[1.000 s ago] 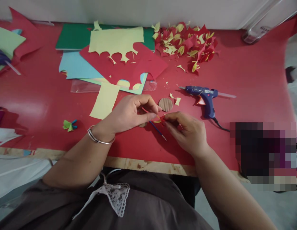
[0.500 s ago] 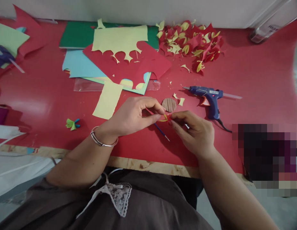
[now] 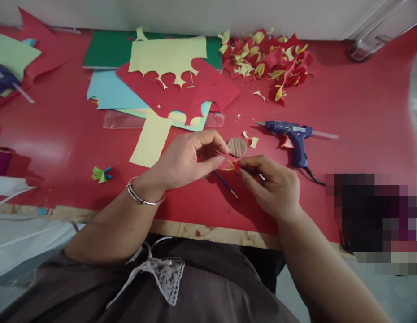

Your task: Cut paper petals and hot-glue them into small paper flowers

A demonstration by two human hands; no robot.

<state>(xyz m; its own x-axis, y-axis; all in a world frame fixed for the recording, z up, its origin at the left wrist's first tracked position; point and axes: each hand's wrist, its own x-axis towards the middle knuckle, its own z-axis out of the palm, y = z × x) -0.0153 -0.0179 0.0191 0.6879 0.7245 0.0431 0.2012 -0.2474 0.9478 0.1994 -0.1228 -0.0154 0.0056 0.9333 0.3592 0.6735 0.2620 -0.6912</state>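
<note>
Between thumb and fingers, my right hand pinches a small red and yellow paper piece whose yellow end points left. My left hand is just left of it, thumb and fingertips apart, with nothing visible between them. Beneath my left fingers a thin blue tool with a metal tip lies on the red table. A round wooden disc sits just beyond the fingertips, with small cream scraps beside it. Part of another small thing under my left hand is mostly hidden.
A blue glue gun lies at the right, its cable running rightward. Behind are a pile of red and yellow cut pieces and stacked coloured sheets. A green and blue paper piece lies at the left. The wooden table edge is near my body.
My left fingers have let go of the yellow end and opened, moving slightly up and left. My right hand still holds the paper piece in nearly the same place.
</note>
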